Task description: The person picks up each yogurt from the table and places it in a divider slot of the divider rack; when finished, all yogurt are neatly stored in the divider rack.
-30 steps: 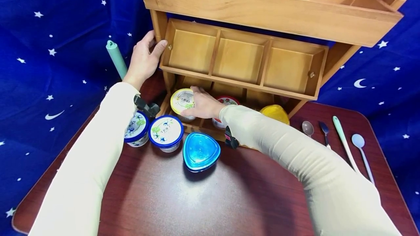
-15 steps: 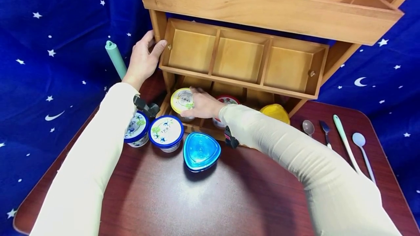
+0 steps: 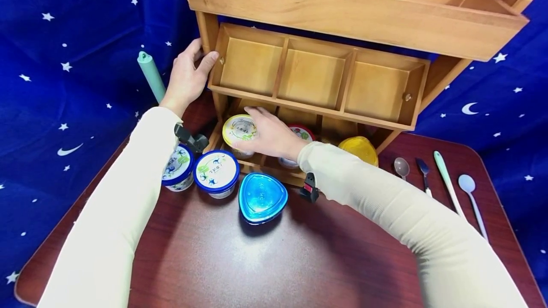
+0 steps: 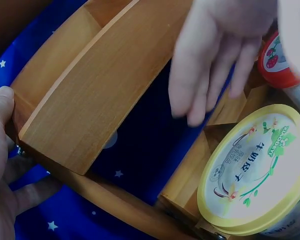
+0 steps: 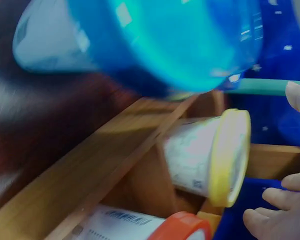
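The left hand (image 3: 188, 77) grips the left post of the wooden rack (image 3: 342, 18): the thumb (image 4: 2, 97) bears on the front edge, and the other fingers wrap behind the upright. The right hand (image 3: 271, 134) is positioned at the yellow-lidded tub (image 3: 238, 129). Its fingers (image 4: 192, 85) are extended, with a wide gap between them and the thumb (image 5: 296, 100); both wrist views show them apart from the lid.

The yellow-lidded tub is seated in the left compartment of the bottom tray (image 3: 293, 178). Its printed lid faces upward. The axis runs from the base in the compartment up to the lid; the exact tilt cannot be determined. A divider separates it from the red-lidded tub (image 3: 302, 132) in the middle compartment. A yellow container (image 3: 358, 150) occupies the right compartment, partly covered by the right sleeve (image 3: 364, 189).

The table (image 3: 257, 270) has a glossy, dark red-brown, wood-grain surface. A blue triangular container (image 3: 262, 198) stands in front of the rack, with two blue-lidded tubs (image 3: 216, 170) to its left. A metal spoon (image 3: 401, 167), a dark-bladed utensil (image 3: 423, 168), a green-handled utensil (image 3: 445, 175) and a pale spoon (image 3: 467, 184) lie at the right. A green cylinder (image 3: 151, 75) stands behind the left forearm. Blue cloth (image 3: 85, 89) printed with stars and moons surrounds the table.
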Demonstrator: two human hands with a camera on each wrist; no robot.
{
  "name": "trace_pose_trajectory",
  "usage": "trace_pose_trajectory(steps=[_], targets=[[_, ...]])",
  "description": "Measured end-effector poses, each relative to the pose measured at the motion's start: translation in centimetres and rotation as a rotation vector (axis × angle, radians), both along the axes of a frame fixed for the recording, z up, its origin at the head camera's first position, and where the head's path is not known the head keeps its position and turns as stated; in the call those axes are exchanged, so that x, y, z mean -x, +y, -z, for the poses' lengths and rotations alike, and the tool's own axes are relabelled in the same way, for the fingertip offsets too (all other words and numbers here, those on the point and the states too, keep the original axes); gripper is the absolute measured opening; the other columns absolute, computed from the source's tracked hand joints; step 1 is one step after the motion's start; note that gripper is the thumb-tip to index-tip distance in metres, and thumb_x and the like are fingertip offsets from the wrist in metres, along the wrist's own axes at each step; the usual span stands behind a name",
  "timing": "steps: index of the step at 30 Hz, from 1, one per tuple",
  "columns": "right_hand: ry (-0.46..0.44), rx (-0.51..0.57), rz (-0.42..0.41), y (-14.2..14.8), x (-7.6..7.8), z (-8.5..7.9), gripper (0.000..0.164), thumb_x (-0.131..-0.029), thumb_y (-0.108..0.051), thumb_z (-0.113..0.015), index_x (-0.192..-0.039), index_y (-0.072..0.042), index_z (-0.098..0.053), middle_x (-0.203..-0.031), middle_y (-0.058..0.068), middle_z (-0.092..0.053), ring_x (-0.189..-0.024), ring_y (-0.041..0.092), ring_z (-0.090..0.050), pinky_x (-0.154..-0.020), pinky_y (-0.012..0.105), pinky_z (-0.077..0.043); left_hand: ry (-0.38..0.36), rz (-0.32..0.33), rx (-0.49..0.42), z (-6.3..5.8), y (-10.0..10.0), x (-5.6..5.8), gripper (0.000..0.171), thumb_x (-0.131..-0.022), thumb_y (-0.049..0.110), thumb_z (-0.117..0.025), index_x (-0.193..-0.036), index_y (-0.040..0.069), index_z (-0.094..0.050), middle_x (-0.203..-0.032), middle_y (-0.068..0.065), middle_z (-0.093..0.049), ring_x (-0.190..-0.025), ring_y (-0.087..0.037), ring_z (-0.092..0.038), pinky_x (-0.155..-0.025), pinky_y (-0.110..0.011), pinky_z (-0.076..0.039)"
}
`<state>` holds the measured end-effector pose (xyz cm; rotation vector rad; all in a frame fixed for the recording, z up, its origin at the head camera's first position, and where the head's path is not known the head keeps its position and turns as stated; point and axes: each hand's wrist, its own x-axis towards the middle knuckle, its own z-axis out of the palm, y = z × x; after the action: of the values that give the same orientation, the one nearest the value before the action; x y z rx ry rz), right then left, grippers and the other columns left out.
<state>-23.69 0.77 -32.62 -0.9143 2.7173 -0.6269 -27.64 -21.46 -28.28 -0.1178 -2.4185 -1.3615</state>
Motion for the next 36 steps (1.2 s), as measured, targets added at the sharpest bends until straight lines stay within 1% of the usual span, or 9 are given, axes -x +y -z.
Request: trace_pose_trajectory(steps=[3,7,11,15,18,22,26,30,36], targets=[[0.021,0.066,-0.004,0.7,-0.7,-0.7,0.092,-0.081,-0.060,-0.069,-0.152,-0.012,-0.035,-0.151,0.010,-0.044,-0.140,0.026,-0.040,-0.115,0.041,-0.037,0.002,0.002,-0.005,0.0,0.0,0.0,0.044,-0.102,0.034,-0.053,-0.140,0.013,-0.051,-0.136,-0.010,-0.062,-0.119,-0.020,-0.062,-0.103,-0.032,-0.049],[0.027,0.146,-0.024,1.9,-1.9,-1.7,0.085,-0.082,-0.055,-0.072,-0.149,-0.013,-0.040,-0.148,0.005,-0.048,-0.136,0.021,-0.045,-0.113,0.038,-0.038,0.007,0.006,-0.016,0.0,0.1,0.0,0.044,-0.102,0.033,-0.054,-0.140,0.012,-0.051,-0.135,-0.011,-0.062,-0.118,-0.021,-0.062,-0.103,-0.032,-0.049],[-0.010,0.237,-0.038,3.2,-3.3,-2.5,0.082,-0.082,-0.049,-0.076,-0.149,-0.015,-0.041,-0.147,0.003,-0.049,-0.129,0.020,-0.052,-0.106,0.034,-0.045,0.010,0.008,-0.026,-0.1,0.1,-0.1,0.043,-0.102,0.032,-0.054,-0.140,0.012,-0.051,-0.135,-0.012,-0.062,-0.117,-0.020,-0.062,-0.102,-0.031,-0.050],[-0.035,0.309,-0.044,4.4,-4.7,-2.9,0.082,-0.082,-0.046,-0.077,-0.149,-0.016,-0.039,-0.145,0.001,-0.052,-0.123,0.015,-0.056,-0.101,0.031,-0.050,0.014,0.008,-0.030,-0.1,0.1,0.0,0.043,-0.102,0.032,-0.054,-0.140,0.012,-0.051,-0.136,-0.011,-0.062,-0.118,-0.020,-0.062,-0.103,-0.031,-0.049],[-0.019,0.350,-0.057,5.1,-5.7,-2.8,0.081,-0.081,-0.042,-0.079,-0.148,-0.015,-0.040,-0.141,0.000,-0.055,-0.122,0.012,-0.055,-0.101,0.031,-0.049,0.013,0.010,-0.027,0.0,0.1,0.0,0.043,-0.102,0.032,-0.054,-0.140,0.012,-0.051,-0.136,-0.011,-0.062,-0.118,-0.019,-0.062,-0.102,-0.031,-0.049],[-0.011,0.395,-0.075,6.1,-7.0,-2.2,0.083,-0.080,-0.037,-0.082,-0.147,-0.013,-0.039,-0.139,0.000,-0.054,-0.124,0.015,-0.054,-0.104,0.036,-0.047,0.008,0.005,-0.034,0.0,0.0,-0.1,0.043,-0.101,0.032,-0.054,-0.141,0.013,-0.051,-0.135,-0.011,-0.062,-0.116,-0.019,-0.063,-0.102,-0.031,-0.050],[-0.023,0.420,-0.062,7.1,-8.4,-1.1,0.087,-0.079,-0.036,-0.083,-0.149,-0.016,-0.036,-0.142,-0.001,-0.051,-0.127,0.016,-0.052,-0.107,0.039,-0.046,0.006,0.006,-0.031,0.0,0.1,-0.1,0.044,-0.102,0.032,-0.054,-0.141,0.014,-0.050,-0.135,-0.010,-0.062,-0.117,-0.019,-0.062,-0.102,-0.032,-0.050],[-0.037,0.480,-0.052,7.9,-9.6,0.2,0.087,-0.078,-0.031,-0.084,-0.149,-0.016,-0.036,-0.143,-0.001,-0.051,-0.128,0.014,-0.052,-0.107,0.041,-0.046,0.004,0.004,-0.019,0.0,0.1,-0.2,0.045,-0.102,0.034,-0.054,-0.142,0.014,-0.050,-0.136,-0.010,-0.062,-0.118,-0.019,-0.062,-0.103,-0.031,-0.049],[-0.102,0.586,-0.020,8.9,-11.0,2.6,0.083,-0.078,-0.023,-0.085,-0.147,-0.018,-0.039,-0.143,-0.001,-0.050,-0.129,0.017,-0.051,-0.106,0.043,-0.047,0.002,0.007,-0.019,0.0,0.1,-0.2,0.046,-0.102,0.034,-0.054,-0.143,0.015,-0.049,-0.136,-0.010,-0.061,-0.119,-0.019,-0.061,-0.104,-0.031,-0.048]])
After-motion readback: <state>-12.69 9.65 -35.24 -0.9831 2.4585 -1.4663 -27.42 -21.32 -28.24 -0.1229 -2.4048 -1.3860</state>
